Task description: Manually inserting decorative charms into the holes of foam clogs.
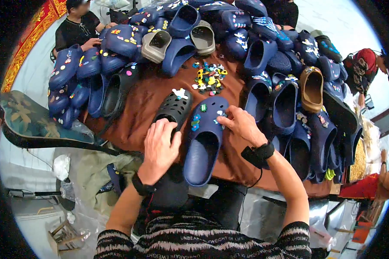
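Observation:
A navy blue clog lies toe-away on the brown table, with small coloured charms on its upper. My right hand pinches at a charm on the right side of its toe. A black clog with a white charm lies just left of it. My left hand rests flat on the black clog's heel end, fingers spread. A small heap of loose coloured charms sits further back on the table.
Piles of navy clogs ring the table at the back, left and right, with a few grey clogs and a brown clog among them. Another person in black sits at the far left; a person stands right.

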`<state>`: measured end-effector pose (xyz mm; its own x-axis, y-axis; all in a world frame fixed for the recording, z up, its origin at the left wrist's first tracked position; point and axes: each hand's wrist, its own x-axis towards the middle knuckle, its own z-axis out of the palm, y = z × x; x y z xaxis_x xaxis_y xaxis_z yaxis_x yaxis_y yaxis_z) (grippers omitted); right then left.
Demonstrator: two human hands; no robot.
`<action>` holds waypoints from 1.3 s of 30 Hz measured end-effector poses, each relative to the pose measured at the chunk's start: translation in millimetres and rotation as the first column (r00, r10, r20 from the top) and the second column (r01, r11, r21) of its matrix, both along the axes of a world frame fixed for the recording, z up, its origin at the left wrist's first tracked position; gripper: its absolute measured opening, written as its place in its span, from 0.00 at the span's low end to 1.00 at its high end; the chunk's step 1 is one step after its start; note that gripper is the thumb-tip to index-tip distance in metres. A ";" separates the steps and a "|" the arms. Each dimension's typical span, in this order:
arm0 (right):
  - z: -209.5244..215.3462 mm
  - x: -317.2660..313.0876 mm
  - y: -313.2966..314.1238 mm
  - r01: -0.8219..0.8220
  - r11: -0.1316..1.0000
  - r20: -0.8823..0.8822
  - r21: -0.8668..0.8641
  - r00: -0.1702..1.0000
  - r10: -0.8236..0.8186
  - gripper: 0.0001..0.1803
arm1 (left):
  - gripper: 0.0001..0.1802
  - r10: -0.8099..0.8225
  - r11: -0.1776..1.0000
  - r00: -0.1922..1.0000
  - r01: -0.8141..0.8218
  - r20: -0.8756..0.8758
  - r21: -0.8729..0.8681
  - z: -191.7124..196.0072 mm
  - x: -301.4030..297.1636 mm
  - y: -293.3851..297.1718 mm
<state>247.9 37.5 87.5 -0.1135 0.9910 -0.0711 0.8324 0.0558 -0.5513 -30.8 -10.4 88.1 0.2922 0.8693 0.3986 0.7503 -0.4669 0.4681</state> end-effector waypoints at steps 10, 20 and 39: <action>-21.3 4.9 16.3 -0.033 0.999 -0.366 0.001 0.930 0.031 0.24 | 0.36 -0.218 0.974 0.974 0.213 0.058 0.080 -60.9 46.8 -22.8; -13.2 -3.0 14.9 -0.170 0.983 -0.424 -0.070 0.897 0.125 0.14 | 0.43 -0.223 0.966 0.974 0.226 -0.038 0.126 -68.8 49.6 -20.4; -4.2 -84.3 82.9 -0.276 0.933 -0.652 -0.231 0.756 0.062 0.08 | 0.19 0.207 0.918 0.745 0.076 0.634 -0.390 -42.5 -4.8 15.3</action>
<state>163.6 120.4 83.3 -0.4014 0.8925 -0.2058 0.2861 -0.0913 -0.9538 -35.6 4.9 45.6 0.0204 0.9935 0.1124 0.2136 -0.1142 0.9702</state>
